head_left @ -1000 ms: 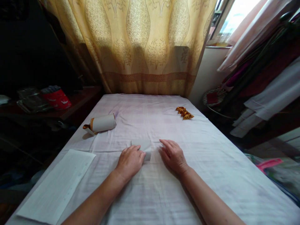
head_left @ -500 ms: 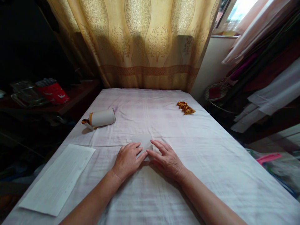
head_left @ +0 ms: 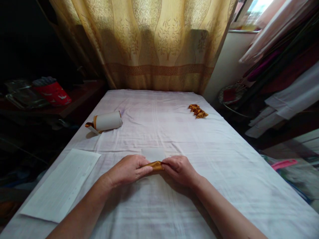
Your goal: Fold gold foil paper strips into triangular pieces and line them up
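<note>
So the left hand [head_left: 129, 169], just left of the frame's lower middle, is pinching the left end of a gold strip [head_left: 157, 165], thumb on the near side and fingers curled behind. The right hand [head_left: 179, 169] has the other end pinched between thumb and curled fingers, so the strip sits between the two, slightly below the frame's center. A pale grey sheet [head_left: 153, 153] shows right behind it — can't really tell if they're one piece.

All of this is over a white cloth [head_left: 149, 205] with faint checks and a few wrinkles. A white paper [head_left: 62, 184] lies at lower left, near the left forearm. Farther up on the left there's a roll [head_left: 108, 120] on its side, grey outside with gold at its left end, and a loose flap sticking out. Right of center, higher up, sit some shiny gold pieces [head_left: 198, 111] in a short row.

Past the cloth — a patterned gold curtain [head_left: 166, 39] across the top, a red container [head_left: 53, 93] beside a glass jug [head_left: 23, 94] at left, and hanging clothes [head_left: 286, 96] at right.
</note>
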{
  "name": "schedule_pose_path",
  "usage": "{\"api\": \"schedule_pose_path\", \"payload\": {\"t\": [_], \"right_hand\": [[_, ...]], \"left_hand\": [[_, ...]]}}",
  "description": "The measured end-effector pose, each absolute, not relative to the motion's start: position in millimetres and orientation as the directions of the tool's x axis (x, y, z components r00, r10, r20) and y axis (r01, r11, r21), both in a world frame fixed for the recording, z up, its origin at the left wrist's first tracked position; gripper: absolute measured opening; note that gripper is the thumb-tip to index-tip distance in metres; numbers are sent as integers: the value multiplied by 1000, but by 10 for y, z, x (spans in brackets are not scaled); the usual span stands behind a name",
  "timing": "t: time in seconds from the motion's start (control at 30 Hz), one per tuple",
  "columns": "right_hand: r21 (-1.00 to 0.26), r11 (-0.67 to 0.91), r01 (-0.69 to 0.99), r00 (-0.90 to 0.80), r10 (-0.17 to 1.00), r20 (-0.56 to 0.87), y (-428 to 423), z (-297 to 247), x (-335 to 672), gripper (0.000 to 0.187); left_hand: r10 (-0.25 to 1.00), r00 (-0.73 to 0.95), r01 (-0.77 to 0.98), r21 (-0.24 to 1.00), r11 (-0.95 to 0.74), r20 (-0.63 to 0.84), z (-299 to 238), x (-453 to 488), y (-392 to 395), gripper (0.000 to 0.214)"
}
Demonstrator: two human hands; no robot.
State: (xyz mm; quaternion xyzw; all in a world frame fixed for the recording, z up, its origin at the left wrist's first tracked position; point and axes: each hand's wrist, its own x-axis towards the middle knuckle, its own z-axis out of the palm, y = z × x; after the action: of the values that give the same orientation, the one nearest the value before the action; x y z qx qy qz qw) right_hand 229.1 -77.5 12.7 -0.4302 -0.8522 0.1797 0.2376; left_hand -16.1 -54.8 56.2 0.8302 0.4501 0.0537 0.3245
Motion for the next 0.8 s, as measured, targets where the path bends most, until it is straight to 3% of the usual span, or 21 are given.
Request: {"api": "schedule_pose_path", "payload": {"t": [0.1,0.2,0.33,0.53,0.67,0.8], "right_hand": [[-630,444,637,-481,868,125,-784,175,2268,22],[-648,375,663,-410,906,105,-736,166,2226,18],[-568,330,754,-338,936,95,-620,144,2160,16],[-385,180,905,-207,978,-30,-519,240,2063,22],[-276,129,953,-171,976,-135,-456,376,2014,23],[-211,120,970,-166,963,-214,-351,476,1992,21]], "left_hand": [[769,571,745,575,-339,-287,602,-120,-545,36],[845,481,774,566,-284,-233,583,-67,-520,26],[915,382,813,518,-265,-131,468,-6,-475,16],[926,358,836,399,-377,123,242,42,-425,3],[922,371,849,360,-386,111,202,55,-397,2],[928,358,859,354,-370,100,176,48,-385,17]]}}
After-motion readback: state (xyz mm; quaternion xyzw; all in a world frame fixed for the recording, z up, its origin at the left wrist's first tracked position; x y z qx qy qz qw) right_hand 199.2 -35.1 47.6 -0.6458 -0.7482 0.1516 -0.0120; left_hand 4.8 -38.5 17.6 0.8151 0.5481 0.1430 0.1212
